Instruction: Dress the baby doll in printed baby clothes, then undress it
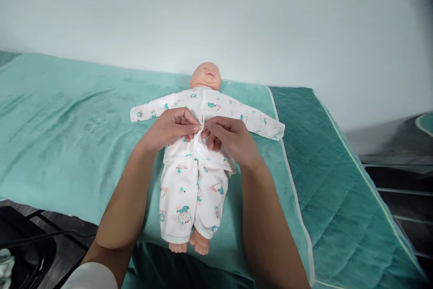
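A baby doll [205, 75] lies on its back, head toward the wall and bare feet toward me. It wears a white printed top [216, 103] with the sleeves spread wide, and matching trousers [181, 199]. My left hand [172, 127] pinches one front edge of the top at the middle of the chest. From the other side my right hand [225, 135] pinches the opposite edge, its fingertips almost meeting the left ones. Below the hands the lower front edge of the top curls up. Whatever fastener lies between the fingertips is hidden.
A light green blanket [67, 135] lies under the doll, over a darker quilted cover [331, 181] on the right. A pale wall [216, 14] rises behind. At the lower left stands a black object [30, 244] with a cable; a dark slatted rack [402, 190] is at the right.
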